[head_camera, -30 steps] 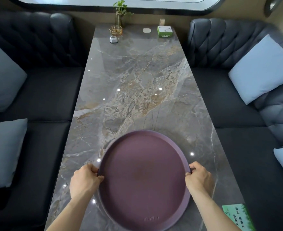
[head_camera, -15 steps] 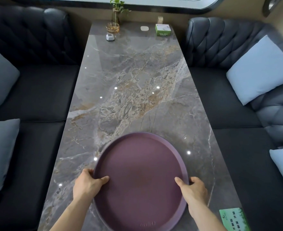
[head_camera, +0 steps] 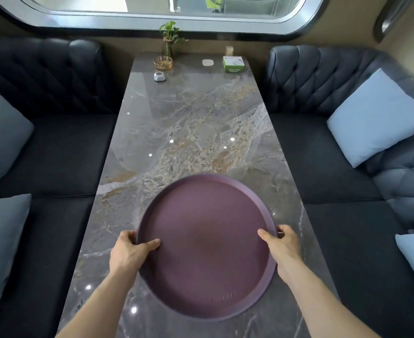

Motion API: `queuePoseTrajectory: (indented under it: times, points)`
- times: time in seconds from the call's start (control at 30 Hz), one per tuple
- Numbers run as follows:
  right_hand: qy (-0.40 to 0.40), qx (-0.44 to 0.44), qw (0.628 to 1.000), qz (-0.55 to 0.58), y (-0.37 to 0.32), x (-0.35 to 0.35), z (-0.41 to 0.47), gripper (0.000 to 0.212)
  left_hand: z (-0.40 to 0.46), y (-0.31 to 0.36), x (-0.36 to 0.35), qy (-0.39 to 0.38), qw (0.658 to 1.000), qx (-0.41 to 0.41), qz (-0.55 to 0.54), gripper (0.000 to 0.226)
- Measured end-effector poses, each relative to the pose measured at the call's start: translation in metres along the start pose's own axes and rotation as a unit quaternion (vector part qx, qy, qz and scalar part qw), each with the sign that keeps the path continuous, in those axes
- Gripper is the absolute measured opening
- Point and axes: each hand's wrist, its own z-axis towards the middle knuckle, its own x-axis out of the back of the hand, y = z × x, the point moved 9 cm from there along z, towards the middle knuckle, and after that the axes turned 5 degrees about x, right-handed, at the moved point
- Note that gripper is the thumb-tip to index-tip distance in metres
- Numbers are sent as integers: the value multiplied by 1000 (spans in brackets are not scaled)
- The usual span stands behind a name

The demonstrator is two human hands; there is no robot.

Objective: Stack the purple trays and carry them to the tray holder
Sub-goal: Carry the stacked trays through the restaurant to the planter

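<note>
A round purple tray (head_camera: 207,242) is over the near end of the grey marble table (head_camera: 188,123). My left hand (head_camera: 128,252) grips its left rim, thumb lying on the tray's inside. My right hand (head_camera: 282,247) grips the right rim the same way, thumb on top and fingers under the edge. Whether more than one tray is stacked here cannot be told from above. No tray holder is in view.
Dark tufted sofas (head_camera: 54,147) flank the table, with pale blue cushions (head_camera: 381,118) on both. At the far end stand a plant in a glass vase (head_camera: 168,42), an amber glass dish (head_camera: 163,63), a small white gadget (head_camera: 159,76) and a green-and-white box (head_camera: 233,64).
Both thumbs have come over the rim onto the tray's inside. The tray sits higher and larger in view, and the view has tilted up to show the window.
</note>
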Motion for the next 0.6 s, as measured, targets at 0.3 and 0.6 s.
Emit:
queuePoseTrajectory:
  times: [0.3,0.6]
  points:
    - [-4,106,994,28,-143,35,24,34,-25,130,38,12,985,-62,-158,72]
    - [-37,201,977,59,-275,80,-1,48,-91,249,100,25,961,-179,-210,74]
